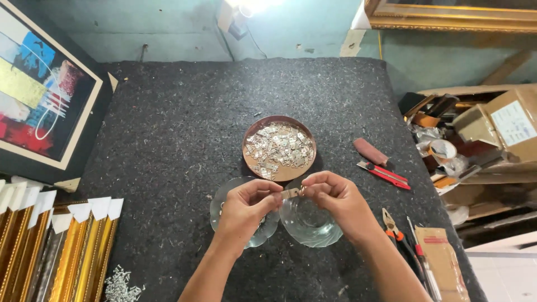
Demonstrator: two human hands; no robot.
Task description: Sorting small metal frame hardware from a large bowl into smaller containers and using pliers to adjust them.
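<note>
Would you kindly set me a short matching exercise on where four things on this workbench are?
Things:
1. round tin of small metal parts
2. small metal part
3. red knife
4. pliers

Places:
A. right of the tin, beside a dark red block
B. pinched between the fingertips of the left hand and right hand
C. middle of the bench, just beyond the hands
D. near the right forearm, orange handles

Pairs: 1-C, 2-B, 3-A, 4-D
</note>
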